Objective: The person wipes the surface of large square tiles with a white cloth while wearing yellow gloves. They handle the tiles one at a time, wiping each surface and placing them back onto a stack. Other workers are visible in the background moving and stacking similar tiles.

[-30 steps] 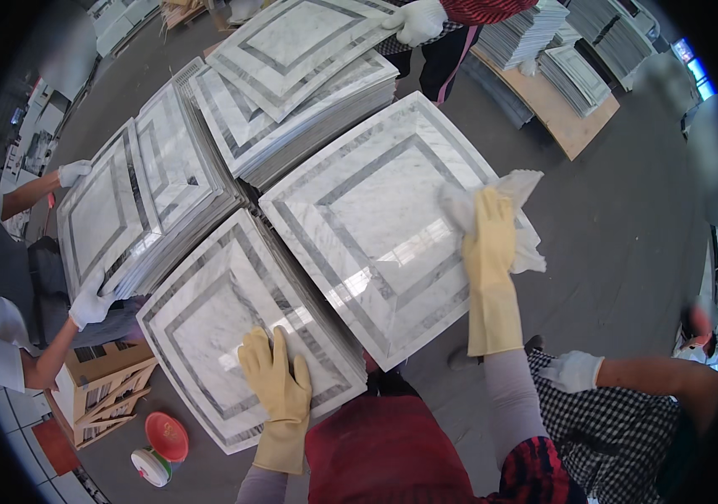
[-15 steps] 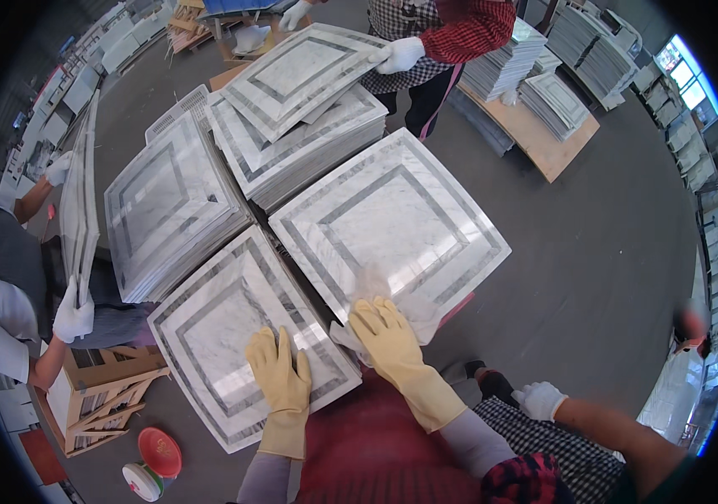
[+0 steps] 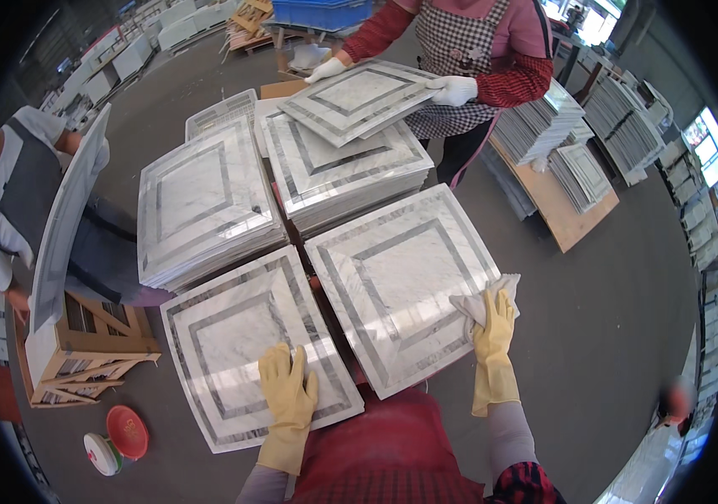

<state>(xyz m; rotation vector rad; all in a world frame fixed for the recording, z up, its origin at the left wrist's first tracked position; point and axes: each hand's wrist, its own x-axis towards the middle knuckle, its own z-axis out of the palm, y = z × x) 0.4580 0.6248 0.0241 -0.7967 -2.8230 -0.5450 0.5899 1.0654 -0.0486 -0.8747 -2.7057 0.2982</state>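
Two square marble tiles with grey inlaid frames lie in front of me. On the left tile (image 3: 233, 323) my left hand (image 3: 289, 386), in a yellow rubber glove, rests flat with nothing in it. My right hand (image 3: 495, 332), gloved the same way, presses a whitish cloth (image 3: 506, 294) at the right-hand edge of the right tile (image 3: 413, 277). Part of the cloth hangs over that edge, and some of it is hidden under my fingers.
Behind are two tile stacks, left (image 3: 199, 197) and right (image 3: 350, 197). A person in a checked apron (image 3: 460, 50) holds a tile (image 3: 367, 97) over the right stack. Another person (image 3: 27, 185) at left carries an upright tile (image 3: 65, 218). A wooden crate (image 3: 94, 349) and red bowl (image 3: 128, 431) stand low left.
My right hand and the cloth have moved right, from the near edge to the right edge of the right tile. My left hand stays on its tile. A co-worker's gloved hand at lower right is gone.
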